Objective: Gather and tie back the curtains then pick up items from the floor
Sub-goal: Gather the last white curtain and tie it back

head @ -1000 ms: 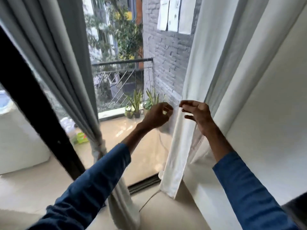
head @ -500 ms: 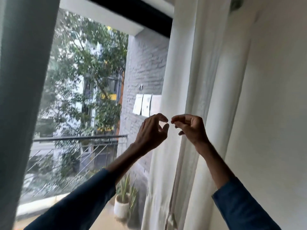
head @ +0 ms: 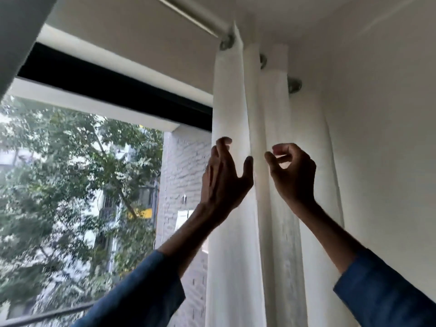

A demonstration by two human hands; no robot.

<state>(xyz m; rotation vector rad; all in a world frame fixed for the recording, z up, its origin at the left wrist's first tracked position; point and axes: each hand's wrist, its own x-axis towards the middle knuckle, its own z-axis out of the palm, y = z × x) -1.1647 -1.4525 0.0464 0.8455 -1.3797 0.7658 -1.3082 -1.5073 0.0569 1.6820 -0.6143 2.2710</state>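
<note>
Head view, looking up now: the white curtain (head: 232, 267) hangs bunched at the right edge of the window, its folds running straight down from the curtain rod (head: 188, 14) and the metal rings (head: 295, 84). Both hands are raised in front of it. The left hand (head: 226, 178) is nearer the window, its fingers (head: 224, 142) spread and curved around nothing, with the thumb right against the leading fold. The right hand (head: 293, 178) sits just beside it toward the wall, fingers (head: 280, 149) curled in with the thumb tucked under, and whether they pinch anything thin I cannot tell. So the cloth lies directly ahead of both palms, long axis vertical, and the left hand looks best placed to sweep that front fold toward the wall.

Half a second ago the two sets of fingertips almost met in a tight pinch; they have since parted and the left has opened out. The gaze has climbed as well: a second ago the floor, the potted plants and the curtain's hem were showing, and now it's the rod and the ceiling
</note>
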